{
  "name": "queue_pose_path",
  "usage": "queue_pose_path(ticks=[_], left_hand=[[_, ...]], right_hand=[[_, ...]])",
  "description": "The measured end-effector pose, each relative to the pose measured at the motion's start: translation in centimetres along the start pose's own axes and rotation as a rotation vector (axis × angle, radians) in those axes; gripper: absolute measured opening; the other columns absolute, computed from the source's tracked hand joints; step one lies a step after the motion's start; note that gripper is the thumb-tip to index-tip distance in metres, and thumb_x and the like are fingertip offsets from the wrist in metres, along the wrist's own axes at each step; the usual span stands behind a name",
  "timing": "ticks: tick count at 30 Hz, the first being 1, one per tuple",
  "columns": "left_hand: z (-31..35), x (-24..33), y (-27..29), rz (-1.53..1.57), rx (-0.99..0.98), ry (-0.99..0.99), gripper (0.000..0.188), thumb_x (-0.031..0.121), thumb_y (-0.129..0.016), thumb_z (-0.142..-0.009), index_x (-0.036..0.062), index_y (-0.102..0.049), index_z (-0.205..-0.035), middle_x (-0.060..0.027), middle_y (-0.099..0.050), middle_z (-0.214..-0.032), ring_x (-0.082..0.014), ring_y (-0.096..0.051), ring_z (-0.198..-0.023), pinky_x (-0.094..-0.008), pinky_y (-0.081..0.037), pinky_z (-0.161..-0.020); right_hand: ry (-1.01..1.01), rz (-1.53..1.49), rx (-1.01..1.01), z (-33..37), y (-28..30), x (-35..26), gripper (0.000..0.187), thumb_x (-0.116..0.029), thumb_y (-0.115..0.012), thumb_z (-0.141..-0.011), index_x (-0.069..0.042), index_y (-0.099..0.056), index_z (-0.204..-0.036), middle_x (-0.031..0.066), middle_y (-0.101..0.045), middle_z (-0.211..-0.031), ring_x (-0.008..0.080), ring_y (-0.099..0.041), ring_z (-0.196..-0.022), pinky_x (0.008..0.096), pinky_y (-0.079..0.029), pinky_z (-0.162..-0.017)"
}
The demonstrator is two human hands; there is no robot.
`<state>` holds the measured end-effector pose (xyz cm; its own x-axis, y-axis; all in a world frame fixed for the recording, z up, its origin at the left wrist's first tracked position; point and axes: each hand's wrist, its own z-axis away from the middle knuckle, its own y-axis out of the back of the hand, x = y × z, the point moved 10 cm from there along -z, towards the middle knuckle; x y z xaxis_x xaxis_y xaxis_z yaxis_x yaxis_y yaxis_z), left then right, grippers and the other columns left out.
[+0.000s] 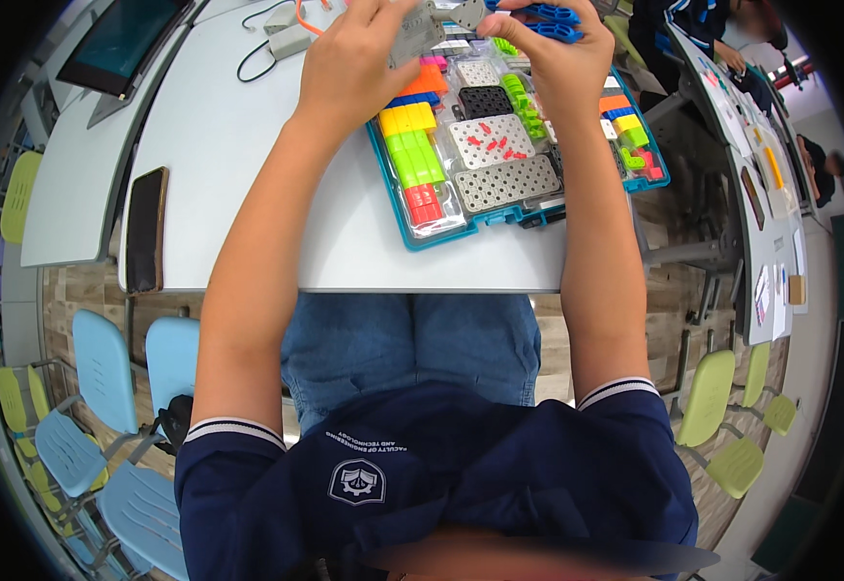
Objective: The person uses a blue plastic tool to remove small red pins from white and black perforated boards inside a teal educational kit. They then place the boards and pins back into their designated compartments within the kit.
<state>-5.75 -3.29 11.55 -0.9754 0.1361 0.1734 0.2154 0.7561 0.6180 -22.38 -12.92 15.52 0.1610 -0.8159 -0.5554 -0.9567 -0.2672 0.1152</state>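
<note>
Both my hands are raised at the top of the view, over a teal-rimmed kit case (412, 239) of building parts. My left hand (352, 63) is closed around a grey building block (416, 37), its thumb pointing toward the case. A light grey perforated plate (465, 14) sticks out between the two hands, close to my right fingertips. In my right hand (577, 60), the fingers are curled round blue plastic pieces (550, 21) with rounded openings. The top edge of the picture cuts off part of both hands.
In the case lie yellow blocks (406, 118), green blocks (414, 157), red blocks (423, 203) and a grey perforated plate (507, 184). A phone (146, 229) rests at the table's left, with a laptop (122, 44) beyond it. A grey module with cables (291, 39) lies behind my left hand.
</note>
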Motion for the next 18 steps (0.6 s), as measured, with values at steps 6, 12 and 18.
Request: queue_pose_path(ticks=[6, 12, 18], left_hand=[[0.3, 0.2, -0.4, -0.072, 0.047, 0.02, 0.066, 0.019, -0.085, -0.071, 0.0227, -0.067, -0.134, -0.0023, -0.065, -0.124, -0.0258, -0.069, -0.104, -0.0376, -0.059, -0.078], [0.4, 1.1, 0.7, -0.098, 0.13, -0.052, 0.07, 0.025, -0.085, -0.073, 0.0256, -0.064, -0.14, -0.0031, -0.07, -0.125, -0.0261, -0.068, -0.103, -0.0372, -0.059, -0.078], [0.0, 1.6, 2.9, 0.014, 0.27, -0.096, 0.069, 0.027, -0.083, -0.073, 0.0227, -0.064, -0.14, -0.0012, -0.072, -0.124, -0.0255, -0.064, -0.087, -0.0354, -0.058, -0.076]], right_hand=[[0.173, 0.235, -0.057, 0.6, -1.4, -4.0, 0.03, -0.006, -0.095, -0.059, -0.005, -0.073, -0.078, 0.0025, -0.062, -0.074, 0.0132, -0.061, -0.071, 0.0286, -0.047, -0.065], [0.506, 0.313, -0.083, 1.8, -2.9, -9.2, 0.032, -0.029, -0.094, -0.072, -0.007, -0.072, -0.08, 0.0015, -0.06, -0.069, 0.0117, -0.058, -0.059, 0.0258, -0.044, -0.053], [0.653, 0.228, -0.007, 2.2, -2.6, -11.9, 0.04, -0.039, -0.097, -0.057, -0.012, -0.072, -0.074, 0.0001, -0.061, -0.072, 0.014, -0.063, -0.063, 0.0252, -0.049, -0.052]])
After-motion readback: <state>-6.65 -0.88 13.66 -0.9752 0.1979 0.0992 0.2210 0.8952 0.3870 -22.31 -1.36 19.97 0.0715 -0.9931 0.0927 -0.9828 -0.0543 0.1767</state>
